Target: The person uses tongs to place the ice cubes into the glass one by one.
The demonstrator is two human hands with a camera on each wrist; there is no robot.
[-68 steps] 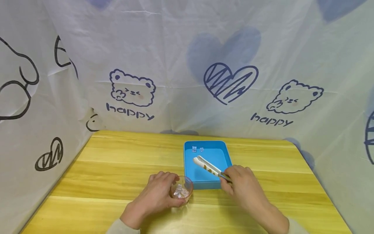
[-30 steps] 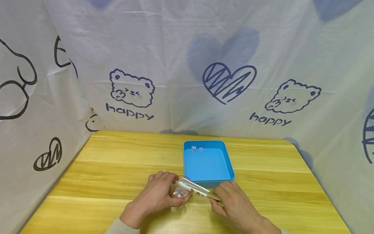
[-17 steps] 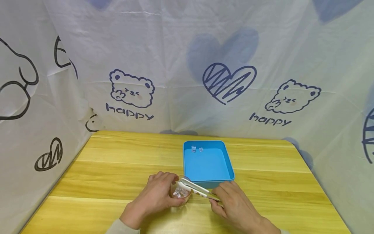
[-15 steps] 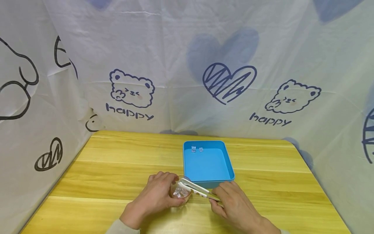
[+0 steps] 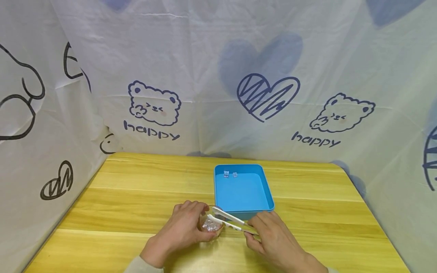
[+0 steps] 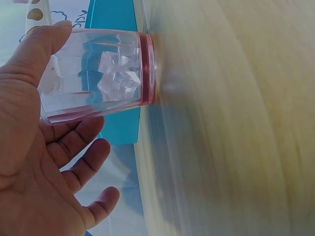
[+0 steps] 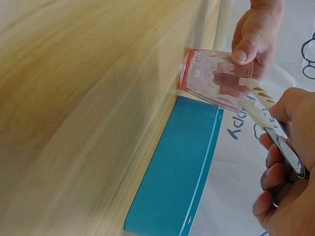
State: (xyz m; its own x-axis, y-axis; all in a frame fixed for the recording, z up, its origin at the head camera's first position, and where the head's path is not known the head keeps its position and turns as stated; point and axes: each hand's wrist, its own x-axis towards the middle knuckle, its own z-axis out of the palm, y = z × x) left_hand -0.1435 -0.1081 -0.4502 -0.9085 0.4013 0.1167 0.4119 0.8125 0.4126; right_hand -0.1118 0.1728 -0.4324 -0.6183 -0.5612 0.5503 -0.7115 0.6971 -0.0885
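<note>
My left hand (image 5: 183,224) grips a clear pinkish plastic cup (image 6: 74,73) near its rim, thumb on one side and fingers on the other. The cup stands upright on the table, with several clear ice-like cubes (image 6: 118,78) in its bottom. My right hand (image 5: 273,237) holds white-tipped tongs (image 5: 230,216) by their metal part, thumb below and fingers above. The tong arms are spread, and their tips reach into the cup's mouth above the cubes. Whether the tips touch a cube cannot be told. In the right wrist view, the tongs (image 7: 275,132) show a brown-spotted arm.
A shallow blue tray (image 5: 244,211) lies just behind the cup, to its right. Two clear pieces (image 5: 230,174) sit at its far left corner. The wooden table (image 5: 143,189) ends at a printed cloth (image 5: 205,57) behind and at both sides.
My right hand has brought the tongs from above the tray to the cup's mouth. Since half a second ago the tong arms have spread apart. My left hand stays on the cup.
</note>
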